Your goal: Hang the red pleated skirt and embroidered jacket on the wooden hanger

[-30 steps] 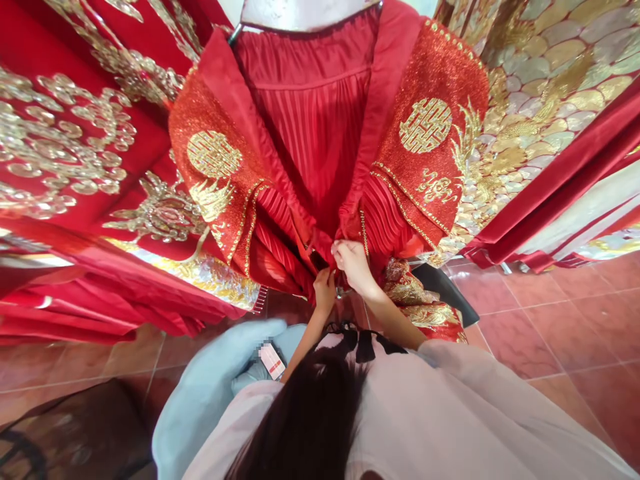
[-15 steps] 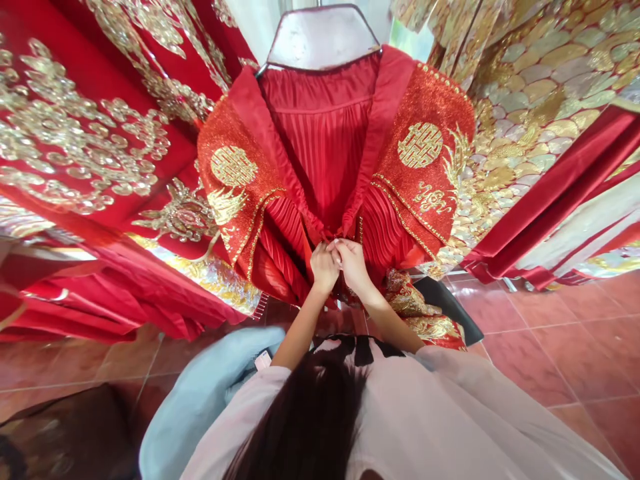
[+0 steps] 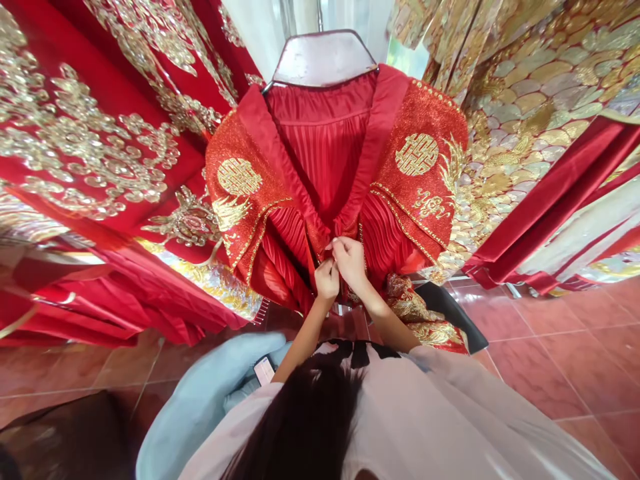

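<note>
A red robe (image 3: 415, 193) with gold embroidery, beaded trim and pleated panels hangs in front of me on a dark wire hanger (image 3: 324, 32). My hands meet at the low point of its V neckline. My right hand (image 3: 350, 261) is closed in a pinch on the front edge of the robe, right at the point of the V. Just below and to the left, my left hand (image 3: 327, 279) is closed too, its fingers at the robe's front edge. Any fastener between the fingertips is too small to make out.
Red fabric with beaded silver-gold work (image 3: 90, 140) hangs on the left. A gold scale-patterned garment (image 3: 530, 127) hangs on the right. Below are red-gold fabric (image 3: 425, 320), a black flat item (image 3: 453, 307), a phone (image 3: 264, 371), a pale blue seat (image 3: 185, 407) and tiled floor (image 3: 540, 360).
My left hand has dropped slightly below my right, where before they were level and pressed together. The robe and hanger sit a little lower in view.
</note>
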Motion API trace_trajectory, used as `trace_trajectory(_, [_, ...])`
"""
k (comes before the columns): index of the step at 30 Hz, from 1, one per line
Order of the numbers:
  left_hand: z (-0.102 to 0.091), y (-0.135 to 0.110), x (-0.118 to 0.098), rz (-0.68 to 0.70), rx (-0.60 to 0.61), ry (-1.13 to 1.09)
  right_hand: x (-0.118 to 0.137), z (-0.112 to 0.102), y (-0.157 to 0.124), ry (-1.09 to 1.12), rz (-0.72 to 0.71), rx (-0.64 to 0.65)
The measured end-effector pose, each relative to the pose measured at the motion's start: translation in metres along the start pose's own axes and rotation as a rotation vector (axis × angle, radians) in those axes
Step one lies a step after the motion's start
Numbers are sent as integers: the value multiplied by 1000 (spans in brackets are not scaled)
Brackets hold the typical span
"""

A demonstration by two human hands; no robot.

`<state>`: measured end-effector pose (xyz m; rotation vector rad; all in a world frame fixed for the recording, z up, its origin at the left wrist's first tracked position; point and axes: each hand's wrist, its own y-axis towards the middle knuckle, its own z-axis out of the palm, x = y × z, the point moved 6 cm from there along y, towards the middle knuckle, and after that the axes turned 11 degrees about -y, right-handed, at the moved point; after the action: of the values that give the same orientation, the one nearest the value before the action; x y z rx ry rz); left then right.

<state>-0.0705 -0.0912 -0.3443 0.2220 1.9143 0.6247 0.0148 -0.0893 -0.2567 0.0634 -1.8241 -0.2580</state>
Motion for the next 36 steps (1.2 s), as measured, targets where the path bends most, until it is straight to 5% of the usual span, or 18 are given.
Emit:
trace_trajectory(3, [-6,-1,2,2,17,-19,-4,-3,-7,-408,-130,-49])
trace_trajectory(6, [-11,-2,1,-5,35,-38,-5,-1,-14,-577,-224,8])
trace_trajectory(12, [-16,-4,-6,-36,56,-89,-9,-5,-17,-391,-254,59])
trace_trajectory(20, [-32,3,-7,-112,-13,-238,-25,7,-28,-557,-286,115])
trace_trajectory(27, [-45,4,-24,-291,135,-810,-37,15,-38,-545,-288,198])
trace_trajectory(31, [-50,3,-24,-331,42,-844,-27,5,-24,-554,-290,335])
trace_trajectory(36, [-47,1,-19,-353,2,-761,-12,-25,5,-507,-235,154])
